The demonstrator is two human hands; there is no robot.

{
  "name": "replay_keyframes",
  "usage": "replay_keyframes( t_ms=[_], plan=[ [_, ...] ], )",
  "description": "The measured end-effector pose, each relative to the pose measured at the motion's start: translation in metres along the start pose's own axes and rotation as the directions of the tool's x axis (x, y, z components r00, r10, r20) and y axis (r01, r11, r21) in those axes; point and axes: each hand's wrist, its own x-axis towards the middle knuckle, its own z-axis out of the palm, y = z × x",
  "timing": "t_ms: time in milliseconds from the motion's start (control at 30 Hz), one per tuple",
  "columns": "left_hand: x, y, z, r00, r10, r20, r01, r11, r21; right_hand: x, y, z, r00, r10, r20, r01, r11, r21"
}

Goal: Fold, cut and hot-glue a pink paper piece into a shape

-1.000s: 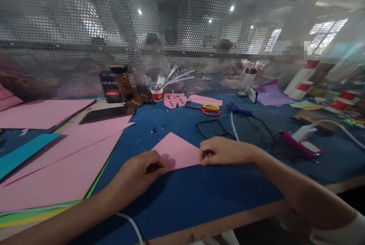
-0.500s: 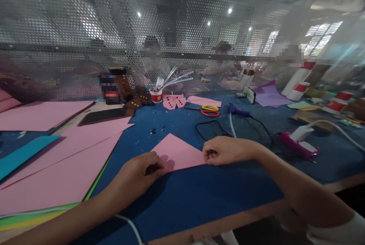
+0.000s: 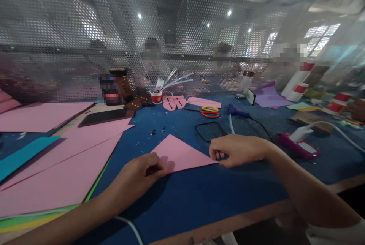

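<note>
A pink sheet of paper [image 3: 182,154], folded into a triangle, lies on the blue tabletop [image 3: 199,195] in front of me. At its left corner my left hand [image 3: 144,169] is closed, thumb and fingers pinching the paper. My right hand [image 3: 232,150] has its fingers curled at the right tip, with thumb and forefinger on the folded edge. The paper's left corner is hidden behind my left fingers. Past the paper lie scissors [image 3: 210,112] with yellow and red handles and a blue glue gun [image 3: 238,111].
Large pink sheets [image 3: 62,169] and a teal sheet [image 3: 25,154] cover the left side. A phone-like dark slab [image 3: 102,117] rests on them. Behind stand a paper cup [image 3: 156,97] with glue sticks and a perforated metal screen [image 3: 182,28]. A magenta power strip [image 3: 299,146] sits right.
My right hand has slid rightward along the folded edge to the paper's right tip, uncovering more of it. My left hand stays at the left corner.
</note>
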Motion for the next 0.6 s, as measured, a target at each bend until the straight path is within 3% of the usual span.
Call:
replay_keyframes(
  t_ms=[133,300,433,600],
  plan=[
    [0.001,0.001,0.001,1.000,-0.005,-0.006,0.005,1.000,-0.002,0.000,-0.016,0.001,0.980,-0.058,-0.189,0.075,0.994,0.085],
    [-0.001,-0.001,0.001,1.000,0.011,-0.024,-0.011,1.000,0.011,0.028,-0.041,0.030,0.949,-0.185,-0.256,0.224,0.965,0.133],
    [-0.001,-0.001,0.001,0.999,0.032,-0.028,-0.032,0.999,-0.017,0.047,-0.043,0.051,0.922,-0.196,-0.334,0.234,0.969,0.076],
    [-0.001,0.004,-0.001,0.999,0.011,-0.032,-0.012,1.000,-0.019,0.054,-0.040,0.058,0.920,-0.144,-0.366,0.193,0.976,0.102]
  ],
)
